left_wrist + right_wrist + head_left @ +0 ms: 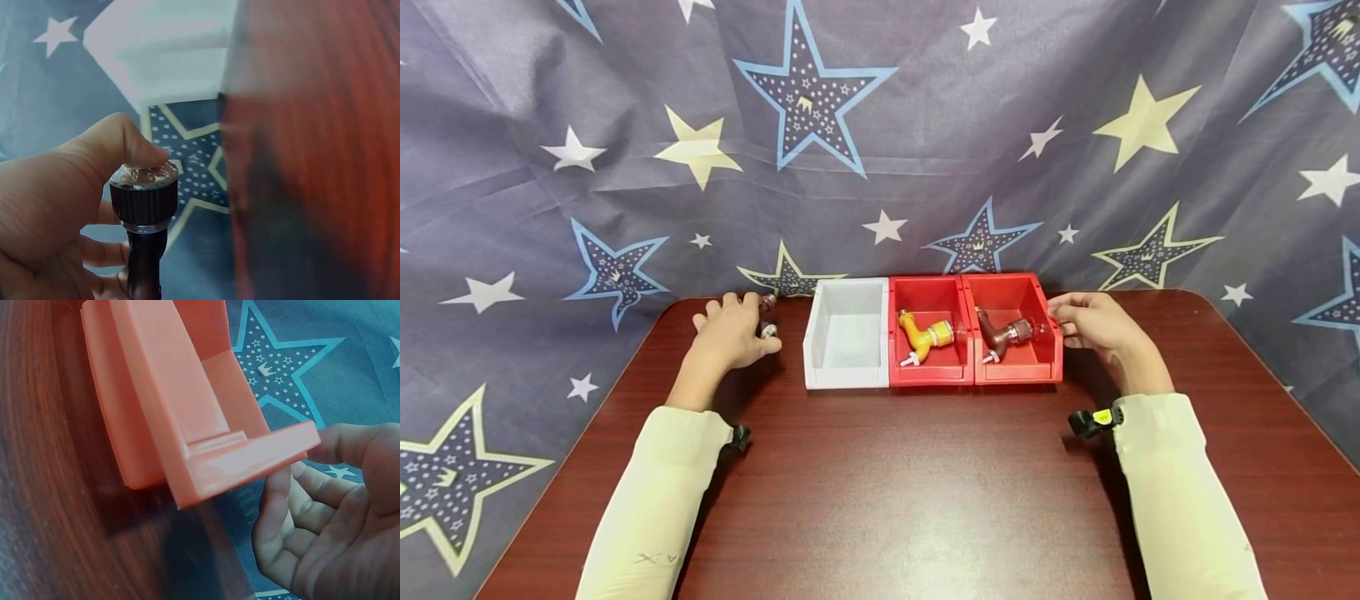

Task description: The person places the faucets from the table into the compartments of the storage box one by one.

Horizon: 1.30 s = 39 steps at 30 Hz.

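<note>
My left hand [730, 333] is at the table's far left. In the left wrist view it grips a dark brown tap [149, 206], the thumb on its silver-rimmed end and the fingers behind its body. The head view shows only bits of that tap past the hand. At the right, my right hand [1093, 329] pinches the side wall of the right red bin [1011, 373] between thumb and fingers. That bin holds a brown tap [1000, 335]. A yellow tap [925, 336] lies in the middle red bin [931, 375]. The white bin [847, 379] at the left has nothing in it.
The three bins stand side by side at the back of the brown wooden table [910, 492]. Behind them hangs a grey star-patterned cloth [917, 167]. A black wrist device [1093, 421] is strapped at the right sleeve.
</note>
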### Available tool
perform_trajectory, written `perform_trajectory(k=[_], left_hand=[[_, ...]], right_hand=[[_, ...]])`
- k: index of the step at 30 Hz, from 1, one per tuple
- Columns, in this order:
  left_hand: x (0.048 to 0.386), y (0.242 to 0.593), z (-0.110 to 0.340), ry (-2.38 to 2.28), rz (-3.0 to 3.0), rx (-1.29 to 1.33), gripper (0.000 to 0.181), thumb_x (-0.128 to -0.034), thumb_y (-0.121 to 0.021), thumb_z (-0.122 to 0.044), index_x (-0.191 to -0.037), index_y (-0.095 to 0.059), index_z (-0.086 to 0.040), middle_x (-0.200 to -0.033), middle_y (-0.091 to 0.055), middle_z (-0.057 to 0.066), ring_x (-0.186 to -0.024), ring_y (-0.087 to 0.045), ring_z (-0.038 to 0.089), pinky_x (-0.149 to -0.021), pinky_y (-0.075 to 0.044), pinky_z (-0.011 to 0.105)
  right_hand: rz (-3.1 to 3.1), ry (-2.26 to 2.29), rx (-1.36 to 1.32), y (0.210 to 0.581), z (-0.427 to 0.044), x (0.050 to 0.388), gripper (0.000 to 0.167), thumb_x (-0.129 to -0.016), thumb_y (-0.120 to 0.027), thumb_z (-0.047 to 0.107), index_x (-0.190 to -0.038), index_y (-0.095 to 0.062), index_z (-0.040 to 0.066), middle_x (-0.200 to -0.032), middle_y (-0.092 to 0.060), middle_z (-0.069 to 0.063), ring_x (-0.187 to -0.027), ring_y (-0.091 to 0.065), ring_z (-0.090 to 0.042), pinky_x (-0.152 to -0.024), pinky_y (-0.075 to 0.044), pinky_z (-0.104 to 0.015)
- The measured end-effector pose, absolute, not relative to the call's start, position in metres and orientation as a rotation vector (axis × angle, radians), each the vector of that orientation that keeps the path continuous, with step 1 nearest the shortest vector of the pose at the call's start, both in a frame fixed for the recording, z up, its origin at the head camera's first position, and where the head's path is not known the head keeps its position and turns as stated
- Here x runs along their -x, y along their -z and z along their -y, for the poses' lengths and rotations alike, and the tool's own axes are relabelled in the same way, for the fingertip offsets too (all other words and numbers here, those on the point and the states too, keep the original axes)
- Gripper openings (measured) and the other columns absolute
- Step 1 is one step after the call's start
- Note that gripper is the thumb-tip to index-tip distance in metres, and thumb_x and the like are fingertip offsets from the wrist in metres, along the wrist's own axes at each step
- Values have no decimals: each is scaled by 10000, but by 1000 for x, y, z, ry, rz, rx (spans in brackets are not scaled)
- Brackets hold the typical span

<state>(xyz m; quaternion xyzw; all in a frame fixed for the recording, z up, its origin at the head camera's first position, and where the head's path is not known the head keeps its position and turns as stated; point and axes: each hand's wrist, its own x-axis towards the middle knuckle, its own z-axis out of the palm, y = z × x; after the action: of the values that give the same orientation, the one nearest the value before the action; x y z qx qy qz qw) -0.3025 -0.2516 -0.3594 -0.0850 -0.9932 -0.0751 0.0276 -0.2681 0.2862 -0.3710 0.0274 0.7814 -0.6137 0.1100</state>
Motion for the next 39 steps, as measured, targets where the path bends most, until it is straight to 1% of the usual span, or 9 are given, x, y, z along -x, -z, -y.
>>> perform_trajectory(k=[5,9,12,16,24,28,32,35,39], left_hand=[[301,357,247,294,2973,268,595,-803,-716,-323,-1208,-533,72,-1166,-515,339,-1041,-441,568,-823,-355,703],[305,371,253,287,3106,236,587,-890,-676,-292,-1271,-480,109,-1245,-504,383,-1118,-447,616,-870,-375,759],[309,384,269,294,3208,262,603,-908,-686,-296,-1308,-449,89,-1281,-468,375,-1158,-441,610,-915,-369,765],[311,379,284,353,3190,340,595,-881,-730,-281,-1306,-476,48,-1251,-479,329,-1139,-462,574,-943,-394,720],[298,352,303,278,3294,285,641,-784,-803,-343,-1283,-525,-53,-1323,-407,306,-1131,-366,548,-884,-368,754],[300,355,312,255,3315,380,625,-740,-823,-342,-1233,-583,-40,-1234,-529,278,-1126,-445,529,-916,-403,700],[304,360,315,278,3306,493,595,-725,-827,-302,-1201,-606,-24,-1112,-654,198,-1089,-544,412,-943,-439,588],[304,362,316,318,3305,507,572,-720,-830,-271,-1180,-601,-20,-1070,-669,171,-1045,-558,371,-929,-460,536],[303,362,315,338,3305,494,582,-731,-837,-278,-1186,-590,-13,-1078,-658,180,-1047,-559,371,-931,-462,539]], right_hand=[[-2296,1797,-96,372,-286,266,405,-1033,-506,90,-1374,-465,-126,-793,-683,86,-694,-622,-38,-682,-573,-262],[-2288,1803,-87,374,-286,266,410,-1037,-492,94,-1386,-463,-119,-814,-680,73,-702,-618,-49,-690,-576,-266],[-2293,1795,-79,374,-285,267,398,-1039,-479,85,-1378,-460,-122,-810,-663,72,-695,-601,-46,-690,-575,-266],[-2316,1783,-83,370,-287,265,385,-1032,-472,71,-1360,-456,-130,-784,-653,85,-681,-595,-36,-683,-577,-263],[-2282,1784,-101,373,-287,271,408,-1042,-480,91,-1399,-441,-104,-801,-671,93,-696,-616,-42,-702,-584,-266],[-2291,1789,-97,372,-287,271,388,-1039,-491,94,-1371,-456,-104,-785,-668,94,-690,-612,-41,-698,-585,-263],[-2282,1803,-85,372,-287,270,347,-1042,-495,87,-1333,-476,-100,-789,-669,99,-691,-613,-33,-679,-580,-260],[-2276,1810,-78,372,-287,269,332,-1048,-495,86,-1322,-481,-101,-802,-677,96,-700,-622,-35,-671,-579,-260],[-2290,1801,-80,372,-287,269,352,-1047,-492,90,-1338,-473,-107,-801,-675,92,-697,-618,-36,-681,-581,-262]])
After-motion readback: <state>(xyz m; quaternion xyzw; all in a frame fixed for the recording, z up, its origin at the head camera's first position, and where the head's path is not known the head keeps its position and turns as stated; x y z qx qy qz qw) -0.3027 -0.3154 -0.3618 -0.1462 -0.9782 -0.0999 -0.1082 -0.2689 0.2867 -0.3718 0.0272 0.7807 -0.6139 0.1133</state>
